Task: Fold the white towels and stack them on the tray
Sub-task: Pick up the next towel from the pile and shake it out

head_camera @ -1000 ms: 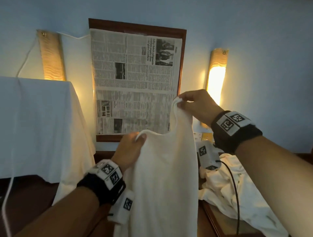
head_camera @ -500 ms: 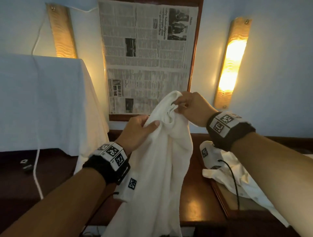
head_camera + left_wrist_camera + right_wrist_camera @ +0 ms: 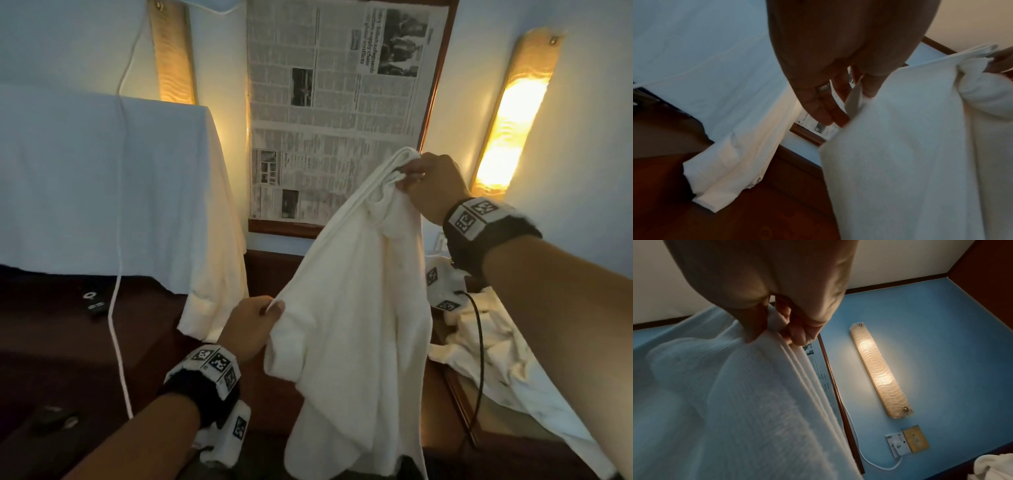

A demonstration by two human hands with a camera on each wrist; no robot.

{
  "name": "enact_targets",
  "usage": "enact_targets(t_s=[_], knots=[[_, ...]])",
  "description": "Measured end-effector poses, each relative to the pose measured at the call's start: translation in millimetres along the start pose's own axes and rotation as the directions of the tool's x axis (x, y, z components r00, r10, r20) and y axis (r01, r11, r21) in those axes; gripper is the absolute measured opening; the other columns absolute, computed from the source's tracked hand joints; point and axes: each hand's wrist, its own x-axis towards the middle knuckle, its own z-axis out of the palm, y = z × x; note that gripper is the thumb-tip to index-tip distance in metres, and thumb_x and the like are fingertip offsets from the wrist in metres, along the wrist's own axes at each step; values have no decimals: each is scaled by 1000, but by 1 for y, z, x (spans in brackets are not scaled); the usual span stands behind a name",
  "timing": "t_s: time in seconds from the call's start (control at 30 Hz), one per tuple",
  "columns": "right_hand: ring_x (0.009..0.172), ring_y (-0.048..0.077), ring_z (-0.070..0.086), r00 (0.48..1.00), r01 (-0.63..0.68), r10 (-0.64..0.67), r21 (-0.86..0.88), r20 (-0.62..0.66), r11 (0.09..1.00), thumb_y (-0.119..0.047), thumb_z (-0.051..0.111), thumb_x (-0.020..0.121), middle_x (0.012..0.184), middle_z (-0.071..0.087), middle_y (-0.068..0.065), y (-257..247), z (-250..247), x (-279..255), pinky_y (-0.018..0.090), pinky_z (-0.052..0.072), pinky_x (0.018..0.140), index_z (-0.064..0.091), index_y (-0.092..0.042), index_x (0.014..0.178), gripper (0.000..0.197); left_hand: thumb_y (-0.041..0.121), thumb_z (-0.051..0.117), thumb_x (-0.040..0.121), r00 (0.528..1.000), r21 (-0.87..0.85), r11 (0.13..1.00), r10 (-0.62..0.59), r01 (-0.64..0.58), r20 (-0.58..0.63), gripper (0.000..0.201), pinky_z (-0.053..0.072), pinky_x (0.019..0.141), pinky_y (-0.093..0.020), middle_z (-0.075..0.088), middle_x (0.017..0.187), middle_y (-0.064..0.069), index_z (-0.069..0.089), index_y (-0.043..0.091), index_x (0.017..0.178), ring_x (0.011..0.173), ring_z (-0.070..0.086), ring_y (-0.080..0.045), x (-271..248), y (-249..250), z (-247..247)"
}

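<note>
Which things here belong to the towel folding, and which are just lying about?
Part of the job:
- towel, held up by left hand and right hand
- heap of towels
- tray under the heap

Lying about:
- newspaper
- wall lamps
- sheet
- white cable

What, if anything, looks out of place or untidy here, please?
A crumpled heap of white towels sprawls over the tray edge, unfolded. A newspaper oddly covers the wall frame.
</note>
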Motion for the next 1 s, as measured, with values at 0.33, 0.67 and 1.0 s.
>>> enact_targets(t_s=[0.33, 0.67, 1.0], knots=[[112, 28, 60, 985, -163, 159, -45, -72, 986, -16, 57, 94, 122, 68, 8, 23, 8, 2, 24, 37, 91, 72, -15, 117, 28, 52, 58, 87, 987, 86, 986, -147, 142, 58, 23, 52, 92, -48, 73, 93, 11, 72, 35, 92, 93, 68, -14, -5, -28, -14], [107, 32, 62, 980, -197, 191, -147, -58, 969, -18, 54, 96, 118, 69, 13, 41, 3, -3, 31, 41, 89, 71, -13, 116, 28, 90, 32, 81, 977, 153, 972, -194, 180, 82, 75, 41, 86, -39, 58, 64, 8, 63, 24, 63, 69, 56, -7, 0, -21, -39], [102, 41, 60, 978, -181, 202, -298, 42, 937, -16, 54, 94, 112, 67, 21, 70, 13, -31, 42, 45, 91, 73, -10, 112, 27, 57, 40, 99, 972, 846, 482, -54, 227, -230, 39, 31, 95, -54, 51, 118, -2, 69, 31, 107, 118, 40, -33, 9, -9, -56]])
